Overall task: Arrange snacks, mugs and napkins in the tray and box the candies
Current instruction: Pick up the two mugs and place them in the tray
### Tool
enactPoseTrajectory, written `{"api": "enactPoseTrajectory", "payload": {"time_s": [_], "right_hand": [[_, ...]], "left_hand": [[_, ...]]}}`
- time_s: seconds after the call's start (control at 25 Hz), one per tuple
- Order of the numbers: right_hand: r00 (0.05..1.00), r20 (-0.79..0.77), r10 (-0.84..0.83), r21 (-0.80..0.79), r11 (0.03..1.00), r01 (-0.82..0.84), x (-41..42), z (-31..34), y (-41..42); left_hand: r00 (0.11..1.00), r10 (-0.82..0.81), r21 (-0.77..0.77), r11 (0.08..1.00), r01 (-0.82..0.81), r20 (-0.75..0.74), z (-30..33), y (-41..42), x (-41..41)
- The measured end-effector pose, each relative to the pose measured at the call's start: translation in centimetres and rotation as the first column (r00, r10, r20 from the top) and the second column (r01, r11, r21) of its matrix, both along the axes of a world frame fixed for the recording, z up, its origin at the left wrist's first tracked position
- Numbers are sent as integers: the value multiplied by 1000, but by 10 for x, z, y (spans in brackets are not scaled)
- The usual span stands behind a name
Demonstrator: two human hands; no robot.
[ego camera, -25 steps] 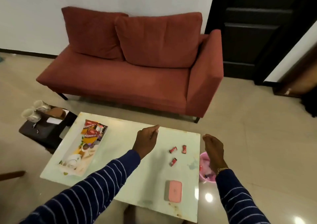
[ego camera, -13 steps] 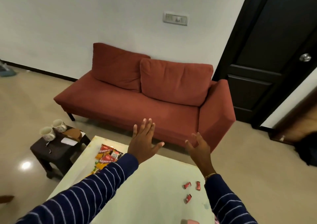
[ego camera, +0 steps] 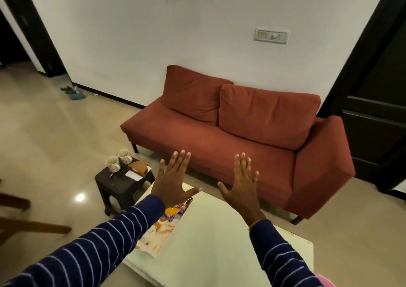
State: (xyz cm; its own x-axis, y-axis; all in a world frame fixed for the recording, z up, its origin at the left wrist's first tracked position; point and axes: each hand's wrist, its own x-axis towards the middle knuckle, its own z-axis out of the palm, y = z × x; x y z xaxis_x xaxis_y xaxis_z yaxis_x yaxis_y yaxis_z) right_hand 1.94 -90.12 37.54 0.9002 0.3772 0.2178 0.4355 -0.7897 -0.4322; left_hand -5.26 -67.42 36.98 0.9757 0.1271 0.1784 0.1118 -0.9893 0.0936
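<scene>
Hands: left hand [ego camera: 173, 184] and right hand [ego camera: 241, 186] raised, fingers spread, holding nothing | tray [ego camera: 162, 231] with snack packets on pale surface [ego camera: 208, 242], near left | mugs [ego camera: 118, 160] on the dark stool [ego camera: 123, 183], far left — not yet trayed | candies, box — out of view.

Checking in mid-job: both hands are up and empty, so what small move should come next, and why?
Probably reach the left hand toward the two mugs on the small dark stool. They stand outside the tray on the pale table, which shows only snack packets, and both the left and right hand are open, holding nothing.
</scene>
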Motion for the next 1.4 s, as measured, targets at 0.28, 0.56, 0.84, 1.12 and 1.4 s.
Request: {"api": "enactPoseTrajectory", "payload": {"time_s": [0.28,0.56,0.84,1.12,1.4], "right_hand": [[999,-17,40,-53,998,-41,-13,-11,142],[996,-72,44,-99,994,-51,-35,-15,293],[995,-72,69,-138,987,-78,-29,-8,351],[988,-78,133,-91,986,-140,-5,-11,395],[958,-136,253,-69,962,-264,7,-36,473]], "left_hand": [[998,63,-66,996,-63,5,-13,156,-29],[999,36,-27,999,-36,0,-25,308,-41],[995,23,-46,999,-28,-100,-26,372,-31],[992,75,-9,997,-76,-100,-25,416,-20],[984,107,54,994,-100,-146,-33,464,-12]]}}
